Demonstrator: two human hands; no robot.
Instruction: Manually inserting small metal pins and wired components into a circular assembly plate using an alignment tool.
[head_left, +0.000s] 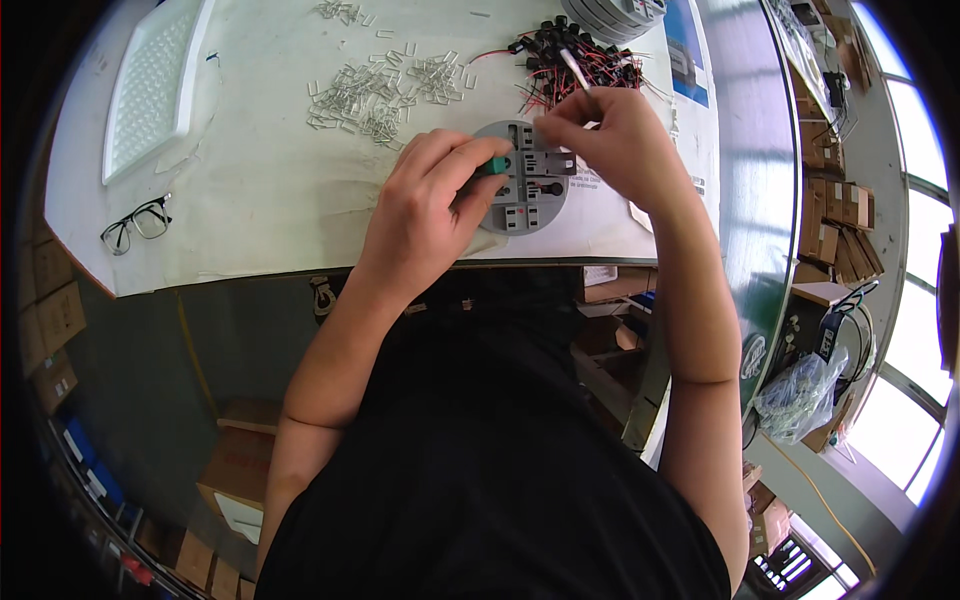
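The left hand's (425, 200) grip is pinched on one small green piece (497, 165), half hidden by thumb and finger, right over the left side of the grey round disc (551, 210). The right hand (625, 140) has its grip closed around one slim white-tipped tool (572, 66), its lower end lost inside the fist; whether thumb and forefinger pinch anything else, I can't tell. The disc lies just right of the left grip and below the right one, its left rim covered by fingers, the markings in its slots too small to make out.

Beyond the right grip, wired black components (600, 65) crowd in a tangle too dense to count, with the tool crossing in front. Past them a stack of grey discs (605, 18), at least three, runs off the upper edge. Up and left of the disc are U-shaped wire clips (375, 95), one big heap plus one little cluster, overlapping beyond counting. Far left of the left grip: one white dimpled tray (150, 95), cut off at the top, and one pair of eyeglasses (135, 223) on the table (270, 200).
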